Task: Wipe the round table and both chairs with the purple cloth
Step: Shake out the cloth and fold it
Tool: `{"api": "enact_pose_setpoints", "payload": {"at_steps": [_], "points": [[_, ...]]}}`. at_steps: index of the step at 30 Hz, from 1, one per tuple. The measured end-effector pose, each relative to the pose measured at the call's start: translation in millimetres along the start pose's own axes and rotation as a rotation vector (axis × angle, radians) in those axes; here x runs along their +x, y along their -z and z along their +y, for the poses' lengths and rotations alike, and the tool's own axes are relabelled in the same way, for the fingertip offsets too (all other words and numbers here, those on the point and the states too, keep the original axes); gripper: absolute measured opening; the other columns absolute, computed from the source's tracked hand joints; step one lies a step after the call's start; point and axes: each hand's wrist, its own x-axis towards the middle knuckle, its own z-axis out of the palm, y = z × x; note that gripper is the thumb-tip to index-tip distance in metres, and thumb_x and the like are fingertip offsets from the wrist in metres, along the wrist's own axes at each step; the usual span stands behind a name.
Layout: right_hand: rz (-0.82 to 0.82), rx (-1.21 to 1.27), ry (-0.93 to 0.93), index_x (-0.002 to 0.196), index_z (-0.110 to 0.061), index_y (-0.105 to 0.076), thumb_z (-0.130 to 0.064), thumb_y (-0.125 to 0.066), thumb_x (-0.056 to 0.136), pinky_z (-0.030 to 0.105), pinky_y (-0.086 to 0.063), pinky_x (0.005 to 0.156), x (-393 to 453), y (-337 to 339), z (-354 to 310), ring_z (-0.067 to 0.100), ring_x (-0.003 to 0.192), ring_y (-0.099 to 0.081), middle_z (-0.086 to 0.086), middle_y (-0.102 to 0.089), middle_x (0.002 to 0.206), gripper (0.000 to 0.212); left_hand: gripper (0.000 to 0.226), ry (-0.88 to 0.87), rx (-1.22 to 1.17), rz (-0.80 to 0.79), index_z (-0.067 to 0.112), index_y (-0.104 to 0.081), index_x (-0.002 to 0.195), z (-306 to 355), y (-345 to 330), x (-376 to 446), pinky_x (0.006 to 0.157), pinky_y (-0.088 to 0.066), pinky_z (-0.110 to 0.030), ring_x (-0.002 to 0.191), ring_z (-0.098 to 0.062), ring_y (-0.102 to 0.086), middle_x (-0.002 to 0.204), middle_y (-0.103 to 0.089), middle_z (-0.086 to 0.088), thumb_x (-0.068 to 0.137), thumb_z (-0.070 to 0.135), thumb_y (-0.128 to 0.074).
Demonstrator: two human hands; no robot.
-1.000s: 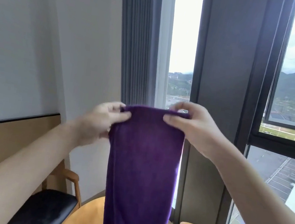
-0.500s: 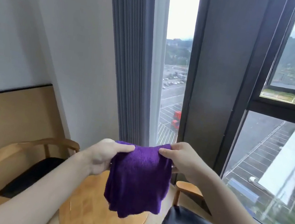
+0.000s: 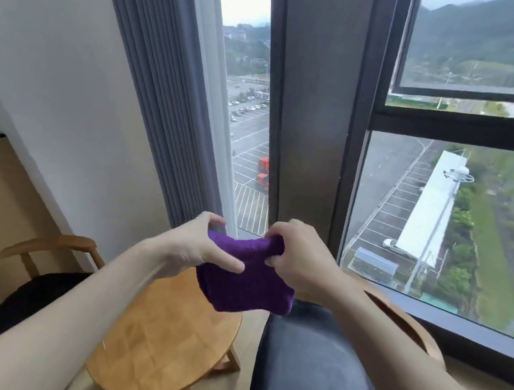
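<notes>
Between hands [image 3: 240,255], cloth [image 3: 247,279] now bunched

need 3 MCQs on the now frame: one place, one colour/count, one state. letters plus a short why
1. Where is the purple cloth?
A. Flat on the round table
B. Held up in the air, in front of the round table's far edge
C. Draped over a chair arm

2. What colour are the seats of both chairs?
A. Black
B. Purple
C. White

3. How is the cloth held?
A. By one hand, the other idle
B. By no hand
C. Bunched between both hands

Answers:
1. B: it hangs from the hands, with the bare wood of the round table below and nearer the camera.
2. A: the left chair and the right chair both show dark black cushions in wooden frames.
3. C: the left hand and the right hand each grip the gathered top edge.
</notes>
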Motion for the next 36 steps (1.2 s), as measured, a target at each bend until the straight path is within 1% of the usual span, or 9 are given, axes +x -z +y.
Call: {"api": "enact_pose_setpoints", "payload": {"at_steps": [2,6,11,14,18,22,25,32,36], "points": [[0.092,-0.015,-0.017,0.092,-0.025,-0.071,-0.030,-0.077,0.081,0.037,-0.046,0.086,-18.9,8.9,1.1,0.020,0.100,-0.049,-0.005,-0.046,0.101,0.013,0.061,-0.122,0.447,0.019,0.027,-0.059,0.112,2.8,-14.4,-0.3,0.067,-0.055,-0.025,0.092,-0.018,-0.069,0.106,-0.066,-0.001,0.063,0.016,-0.093],[0.200,0.115,-0.180,0.073,-0.023,-0.059,-0.026,-0.074,0.080,0.031,-0.041,0.072,-67.2,33.8,5.8,0.015,0.085,-0.055,-0.006,-0.058,0.088,0.017,0.018,-0.450,0.699,0.158,0.033,-0.063,0.087,8.2,-33.8,-3.6,0.087,-0.049,-0.037,0.101,-0.018,-0.051,0.104,-0.051,0.005,0.082,0.026,-0.078],[0.351,0.530,-0.498,0.083,-0.009,-0.069,-0.014,-0.079,0.082,0.034,-0.052,0.055,-164.1,68.8,27.4,0.013,0.060,-0.061,0.002,-0.064,0.069,0.011,0.030,-0.438,0.026,-0.385,0.023,-0.075,0.102,18.3,-85.0,-9.0,0.072,-0.059,-0.031,0.091,-0.022,-0.074,0.099,-0.077,-0.008,0.073,0.020,-0.081],[0.516,0.767,-0.544,0.098,-0.007,-0.076,-0.010,-0.076,0.089,0.032,-0.056,0.059,-235.6,102.4,44.5,0.017,0.070,-0.070,0.006,-0.075,0.083,0.009,0.039,-0.365,-0.254,-0.699,0.013,-0.073,0.122,32.7,-156.3,-25.2,0.091,-0.058,-0.046,0.112,-0.036,-0.070,0.122,-0.072,-0.019,0.083,0.017,-0.074],[0.744,1.082,-0.424,0.123,0.000,-0.064,-0.015,-0.068,0.094,0.032,-0.060,0.072,-343.7,142.3,66.7,0.024,0.085,-0.071,0.015,-0.072,0.104,0.033,0.040,-0.233,-0.457,-0.863,0.006,-0.075,0.117,66.4,-272.3,-72.5,0.076,-0.061,-0.039,0.092,-0.031,-0.075,0.111,-0.075,-0.020,0.079,0.020,-0.076],[0.701,1.084,-0.617,0.128,-0.005,-0.059,-0.013,-0.069,0.094,0.037,-0.060,0.080,-445.0,123.1,85.6,0.026,0.100,-0.073,0.009,-0.074,0.112,0.036,0.025,-0.084,-0.449,-0.980,0.009,-0.082,0.098,88.3,-379.6,-120.7,0.071,-0.063,-0.040,0.085,-0.029,-0.076,0.106,-0.077,-0.018,0.079,0.025,-0.077],[0.905,1.003,-0.779,0.119,-0.002,-0.065,-0.005,-0.065,0.096,0.045,-0.059,0.089,-507.8,123.4,117.1,0.035,0.106,-0.071,0.018,-0.074,0.115,0.023,0.025,0.017,-0.375,-1.078,0.008,-0.082,0.094,95.5,-451.4,-143.8,0.067,-0.063,-0.037,0.083,-0.030,-0.077,0.105,-0.077,-0.019,0.076,0.025,-0.077],[1.234,0.946,-0.905,0.118,-0.006,-0.067,-0.005,-0.060,0.098,0.045,-0.058,0.092,-642.9,187.3,171.1,0.034,0.106,-0.071,0.017,-0.074,0.115,0.021,0.054,0.007,-0.310,-1.389,0.015,-0.059,0.137,78.5,-612.6,-207.4,0.076,-0.061,-0.042,0.112,-0.037,-0.071,0.131,-0.068,-0.017,0.084,0.018,-0.073],[1.274,0.964,-0.965,0.117,-0.007,-0.069,-0.007,-0.060,0.098,0.046,-0.059,0.090,-699.2,205.5,198.2,0.035,0.105,-0.072,0.017,-0.074,0.113,0.021,0.057,0.048,-0.298,-1.315,0.014,-0.056,0.139,74.2,-683.6,-238.1,0.077,-0.063,-0.043,0.112,-0.038,-0.071,0.127,-0.070,-0.017,0.086,0.008,-0.076]]}}
